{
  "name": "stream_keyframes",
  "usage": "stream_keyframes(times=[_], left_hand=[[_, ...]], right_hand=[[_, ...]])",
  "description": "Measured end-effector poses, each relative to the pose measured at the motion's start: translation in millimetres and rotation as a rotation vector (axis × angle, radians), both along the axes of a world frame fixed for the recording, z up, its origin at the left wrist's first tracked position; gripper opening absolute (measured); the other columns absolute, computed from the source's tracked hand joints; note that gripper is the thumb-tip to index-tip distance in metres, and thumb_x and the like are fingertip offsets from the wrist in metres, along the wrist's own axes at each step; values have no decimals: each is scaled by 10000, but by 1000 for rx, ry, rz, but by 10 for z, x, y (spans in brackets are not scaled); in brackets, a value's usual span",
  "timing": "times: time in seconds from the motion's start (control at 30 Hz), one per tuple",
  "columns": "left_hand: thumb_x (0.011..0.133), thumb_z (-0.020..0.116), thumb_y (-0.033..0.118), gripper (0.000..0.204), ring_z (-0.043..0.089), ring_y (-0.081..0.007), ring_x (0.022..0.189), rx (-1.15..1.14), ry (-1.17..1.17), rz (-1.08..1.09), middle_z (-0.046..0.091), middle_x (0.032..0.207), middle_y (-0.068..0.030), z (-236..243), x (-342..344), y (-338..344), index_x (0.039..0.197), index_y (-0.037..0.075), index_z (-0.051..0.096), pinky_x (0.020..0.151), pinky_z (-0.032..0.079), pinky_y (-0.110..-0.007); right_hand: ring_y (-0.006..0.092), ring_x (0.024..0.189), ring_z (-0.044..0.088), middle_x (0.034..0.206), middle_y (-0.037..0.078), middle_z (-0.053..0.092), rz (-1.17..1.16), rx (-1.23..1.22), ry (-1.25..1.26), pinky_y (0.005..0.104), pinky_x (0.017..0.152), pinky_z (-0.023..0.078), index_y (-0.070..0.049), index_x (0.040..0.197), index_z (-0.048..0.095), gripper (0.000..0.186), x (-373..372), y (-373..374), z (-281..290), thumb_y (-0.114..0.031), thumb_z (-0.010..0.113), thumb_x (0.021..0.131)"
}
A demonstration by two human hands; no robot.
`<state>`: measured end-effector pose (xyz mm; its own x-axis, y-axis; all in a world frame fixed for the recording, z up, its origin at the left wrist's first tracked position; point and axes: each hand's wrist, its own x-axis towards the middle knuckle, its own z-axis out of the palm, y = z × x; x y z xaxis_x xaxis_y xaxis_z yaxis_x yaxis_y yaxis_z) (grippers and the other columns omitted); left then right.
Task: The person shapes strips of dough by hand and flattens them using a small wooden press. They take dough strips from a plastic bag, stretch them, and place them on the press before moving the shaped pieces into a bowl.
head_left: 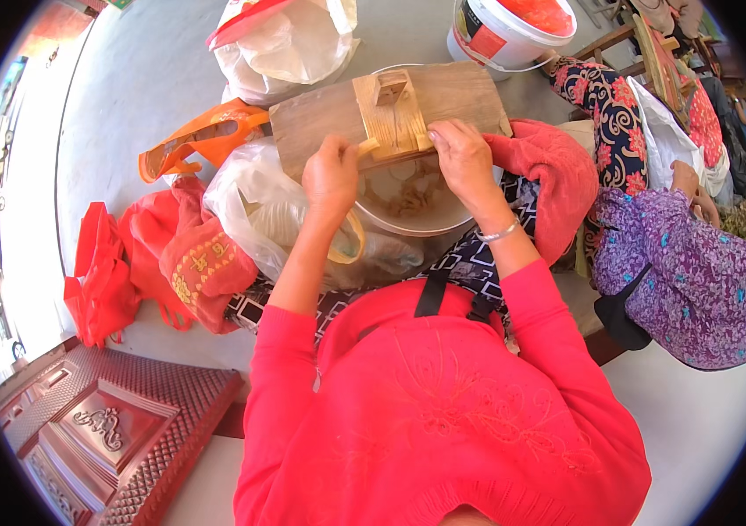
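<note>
A wide wooden board (pixel 316 110) lies across a white basin (pixel 408 231), with a paler strip of wood (pixel 380 110) and a small raised wooden block (pixel 392 86) on it. At the near edge of the board, my left hand (pixel 331 175) is closed, a short yellowish piece (pixel 368 146) poking out from its fingertips. My right hand (pixel 463 160) pinches beside the pale strip, with a bit of something yellowish at its fingertips. Below the board, brownish-yellow pieces (pixel 412 195) lie in the basin. What exactly the fingers hold is too small to name.
White plastic bags (pixel 259 188), an orange bag (pixel 202 136) and red bags (pixel 96 272) sit on the left. Beyond the board stand a large white sack (pixel 289 53) and a white bucket (pixel 487 35). A person in purple (pixel 680 263) sits close on the right.
</note>
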<state>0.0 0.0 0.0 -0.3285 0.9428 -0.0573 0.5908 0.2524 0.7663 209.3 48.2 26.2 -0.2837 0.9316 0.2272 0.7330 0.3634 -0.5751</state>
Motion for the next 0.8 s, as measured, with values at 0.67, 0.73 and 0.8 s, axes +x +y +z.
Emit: stream_keyframes(times=[0.67, 0.73, 0.8], left_hand=[[903, 560, 101, 130, 574, -151, 627, 362, -634, -645, 637, 743, -75, 1895, 398, -598, 914, 3, 644, 550, 429, -268], [889, 556, 98, 129, 571, -163, 662, 361, -830, -718, 619, 786, -77, 1910, 581, -642, 952, 5, 621, 589, 434, -272], [875, 553, 95, 151, 568, -174, 696, 356, -1019, -777, 602, 828, -79, 1847, 689, -663, 990, 8, 598, 627, 438, -276]], right_hand=[[105, 564, 535, 676, 26, 623, 789, -838, 888, 202, 584, 432, -49, 664, 622, 201, -30, -976, 1679, -31, 554, 851], [168, 630, 578, 799, 73, 636, 913, -671, 1107, 268, 604, 457, -23, 790, 631, 166, -122, -935, 1689, -90, 518, 891], [231, 697, 620, 922, 121, 648, 1044, -485, 1317, 333, 624, 483, 2, 915, 640, 219, -240, -843, 1652, -150, 483, 930]])
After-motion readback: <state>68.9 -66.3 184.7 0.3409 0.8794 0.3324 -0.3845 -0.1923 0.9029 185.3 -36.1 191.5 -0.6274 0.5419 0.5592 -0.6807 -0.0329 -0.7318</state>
